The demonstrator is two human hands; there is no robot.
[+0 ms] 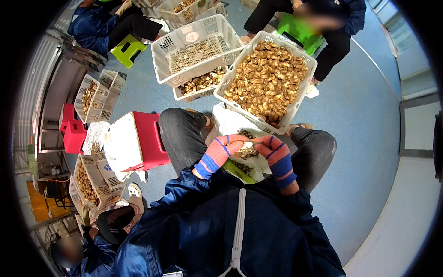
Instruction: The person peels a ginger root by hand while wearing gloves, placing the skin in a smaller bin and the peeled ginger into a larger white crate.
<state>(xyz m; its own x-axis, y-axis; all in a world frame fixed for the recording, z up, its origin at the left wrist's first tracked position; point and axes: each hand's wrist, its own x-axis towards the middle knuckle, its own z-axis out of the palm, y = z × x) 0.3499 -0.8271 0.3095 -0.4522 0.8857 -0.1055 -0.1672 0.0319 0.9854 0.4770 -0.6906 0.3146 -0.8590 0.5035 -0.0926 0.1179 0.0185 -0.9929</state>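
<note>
What appears to be a small brown mushroom with a pale cut face (248,144) is pinched between the nearly closed fingertips of the left hand (222,151) and right hand (277,156), both gloved in orange-and-blue striped knit. Below, dark scraps (242,167) are strewn on a white plastic sheet (226,119). Beyond, a white mesh plastic crate (299,99) is heaped with brown mushrooms (267,78); much work is judged left if these are untrimmed, which cannot be told. On an upper white crate (203,65) behind, a round reddish label (191,37) is borne, its writing illegible.
</note>
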